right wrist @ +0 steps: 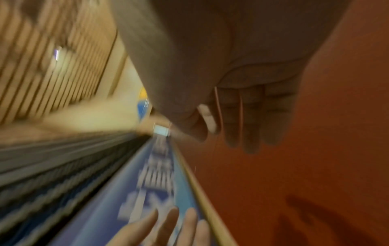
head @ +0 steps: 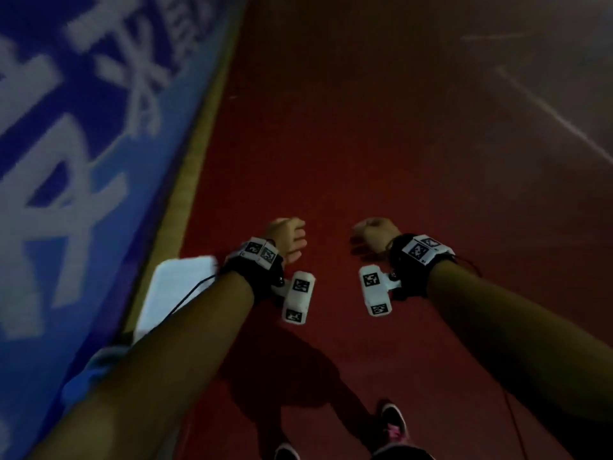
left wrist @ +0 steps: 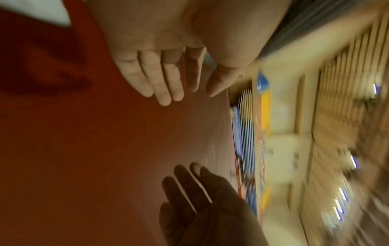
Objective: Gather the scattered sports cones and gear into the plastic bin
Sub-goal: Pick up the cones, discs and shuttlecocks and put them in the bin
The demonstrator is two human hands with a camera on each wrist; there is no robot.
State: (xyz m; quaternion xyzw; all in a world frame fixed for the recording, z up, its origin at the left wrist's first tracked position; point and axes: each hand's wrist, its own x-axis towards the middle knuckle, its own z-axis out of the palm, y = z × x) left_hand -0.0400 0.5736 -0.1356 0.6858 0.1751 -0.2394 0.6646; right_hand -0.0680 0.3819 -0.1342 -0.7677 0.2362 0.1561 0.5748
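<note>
No cone or other gear shows in any view. My left hand (head: 287, 239) and right hand (head: 371, 235) reach forward side by side above the red floor, and both hold nothing. In the left wrist view my left hand (left wrist: 179, 79) has straight, relaxed fingers, and my right hand (left wrist: 189, 199) lies in shadow below it, also with its fingers out. In the right wrist view my right hand (right wrist: 248, 119) hangs with loose fingers, and the left hand (right wrist: 164, 229) is spread at the bottom edge. A white plastic bin-like box (head: 179, 290) stands on the floor just left of my left wrist, blurred and partly hidden by the forearm.
A blue banner (head: 76, 134) with large white characters runs along the left, with a yellow strip (head: 195, 151) at its foot. White lines (head: 550, 111) cross the red floor (head: 365, 127) at the far right. A light blue thing (head: 96, 366) lies under my left forearm. My shoes (head: 394, 423) are at the bottom.
</note>
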